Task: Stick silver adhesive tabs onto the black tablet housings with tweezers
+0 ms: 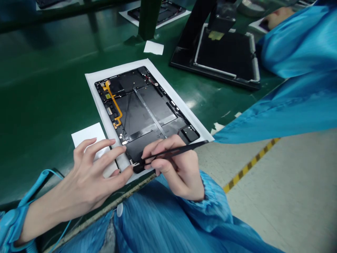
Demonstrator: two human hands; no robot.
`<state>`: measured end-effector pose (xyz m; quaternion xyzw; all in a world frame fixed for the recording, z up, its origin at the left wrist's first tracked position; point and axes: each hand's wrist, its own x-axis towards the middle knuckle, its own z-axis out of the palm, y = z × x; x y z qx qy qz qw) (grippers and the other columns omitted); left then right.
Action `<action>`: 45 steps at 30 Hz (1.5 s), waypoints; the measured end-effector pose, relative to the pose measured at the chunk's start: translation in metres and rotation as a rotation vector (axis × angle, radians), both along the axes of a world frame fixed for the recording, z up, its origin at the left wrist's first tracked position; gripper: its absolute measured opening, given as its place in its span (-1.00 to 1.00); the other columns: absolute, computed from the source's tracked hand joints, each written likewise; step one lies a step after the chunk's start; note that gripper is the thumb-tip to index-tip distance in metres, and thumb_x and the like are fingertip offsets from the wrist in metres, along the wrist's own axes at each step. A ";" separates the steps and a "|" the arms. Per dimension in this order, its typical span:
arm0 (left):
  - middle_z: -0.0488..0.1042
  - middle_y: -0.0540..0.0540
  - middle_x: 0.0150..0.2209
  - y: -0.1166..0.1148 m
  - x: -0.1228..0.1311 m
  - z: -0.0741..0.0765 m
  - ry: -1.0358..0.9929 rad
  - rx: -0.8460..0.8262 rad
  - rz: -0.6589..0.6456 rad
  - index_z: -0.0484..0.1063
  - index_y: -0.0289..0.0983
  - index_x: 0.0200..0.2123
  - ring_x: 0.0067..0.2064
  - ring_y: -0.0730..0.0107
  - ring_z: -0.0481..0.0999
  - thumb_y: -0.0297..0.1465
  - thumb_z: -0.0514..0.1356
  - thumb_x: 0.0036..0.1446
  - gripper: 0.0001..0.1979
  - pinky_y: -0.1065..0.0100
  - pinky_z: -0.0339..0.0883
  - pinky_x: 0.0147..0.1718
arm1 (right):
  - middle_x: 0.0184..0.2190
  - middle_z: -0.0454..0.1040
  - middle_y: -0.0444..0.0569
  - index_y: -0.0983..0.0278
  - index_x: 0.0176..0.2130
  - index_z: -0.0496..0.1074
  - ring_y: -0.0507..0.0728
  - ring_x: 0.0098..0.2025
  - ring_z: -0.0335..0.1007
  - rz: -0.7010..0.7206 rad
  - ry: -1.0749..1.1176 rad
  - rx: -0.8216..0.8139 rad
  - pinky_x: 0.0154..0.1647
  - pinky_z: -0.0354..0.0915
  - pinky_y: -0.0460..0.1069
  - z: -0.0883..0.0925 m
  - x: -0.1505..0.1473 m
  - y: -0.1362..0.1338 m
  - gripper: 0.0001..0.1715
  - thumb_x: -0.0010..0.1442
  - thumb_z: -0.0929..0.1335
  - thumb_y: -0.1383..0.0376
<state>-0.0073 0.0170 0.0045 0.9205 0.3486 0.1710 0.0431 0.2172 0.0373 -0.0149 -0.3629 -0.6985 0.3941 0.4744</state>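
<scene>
An opened tablet housing (155,102) lies on a white sheet (94,82) on the green bench, its inside facing up. An orange flex cable (116,105) runs down its left side, and a grey strip crosses its middle. In my right hand (181,168) are black tweezers (181,150), their tips reaching the housing's near left corner by a small light-coloured part. My left hand (92,175) is spread, with its fingertips at the housing's left edge and near that same corner. What the tweezer tips pinch, if anything, is too small to make out.
Beside the housing lies a white card (88,135). A black fixture (218,59) with a stand is at the back right, near a co-worker's blue sleeve (297,91). A green post (149,21) rises behind. A coiled blue cord (34,186) hangs by my left wrist.
</scene>
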 end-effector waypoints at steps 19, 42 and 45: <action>0.32 -0.18 0.08 0.001 0.002 -0.004 0.000 0.064 -0.001 0.41 -0.13 -0.05 0.17 -0.09 0.23 -0.63 0.07 0.24 -0.67 -0.14 0.07 0.04 | -0.37 0.44 -0.02 0.27 -0.25 0.27 0.09 -0.38 0.44 0.032 -0.093 0.066 -0.38 0.38 -0.02 0.004 -0.005 -0.002 -0.86 0.36 0.27 0.25; 0.17 -0.30 0.15 0.008 -0.002 0.001 0.000 -0.095 -0.092 0.32 -0.19 0.07 0.18 -0.10 0.15 -0.57 0.02 0.25 -0.63 -0.08 0.11 0.03 | -0.32 0.46 -0.13 0.18 -0.15 0.30 -0.06 -0.56 0.37 -0.129 0.410 -0.106 -0.66 0.26 -0.14 -0.012 -0.015 -0.014 -0.94 0.35 0.31 0.34; 0.20 -0.29 0.14 0.008 0.001 0.000 -0.006 -0.080 -0.076 0.33 -0.20 0.05 0.16 -0.11 0.16 -0.58 0.01 0.24 -0.64 -0.08 0.11 0.00 | -0.33 0.45 -0.13 0.19 -0.16 0.31 -0.05 -0.55 0.37 -0.127 0.373 -0.089 -0.62 0.29 -0.14 -0.012 -0.014 -0.012 -0.95 0.34 0.31 0.34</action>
